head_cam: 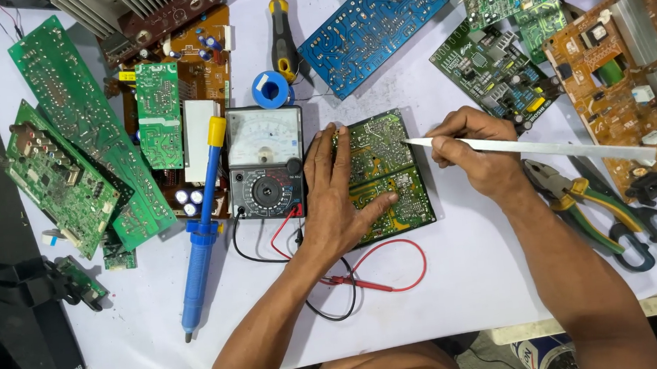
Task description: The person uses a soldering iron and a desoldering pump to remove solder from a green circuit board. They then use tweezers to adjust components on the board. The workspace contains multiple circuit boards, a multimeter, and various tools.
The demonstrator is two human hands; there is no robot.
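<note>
— Where is the green circuit board (389,175) he is working on?

— On the white table (463,275), just right of the analog multimeter (265,162), solder side up. Its long axis runs roughly away from him, tilted a little to the right at the near end.

— And the left hand (335,199)?

— Flat on the board's left part, fingers spread and pointing away, thumb reaching across toward the middle. It is open, pressing down and gripping nothing.

— The right hand (469,151)?

— Just off the board's right edge, closed around a long flat metal blade (527,146). The blade lies nearly crosswise to the board: its pointed end reaches left over the upper right corner, and its long tail runs right toward the pliers (572,196). So the tip lies to the left of that hand, and the right hand is the nearer one to that corner.

— Anything else close by?

— A blue desoldering pump (201,234) left of the meter, the meter's red and black leads (365,281) looping under the left wrist, a roll of solder (272,88) above the meter, and more circuit boards (372,26) around the table's far side.
</note>
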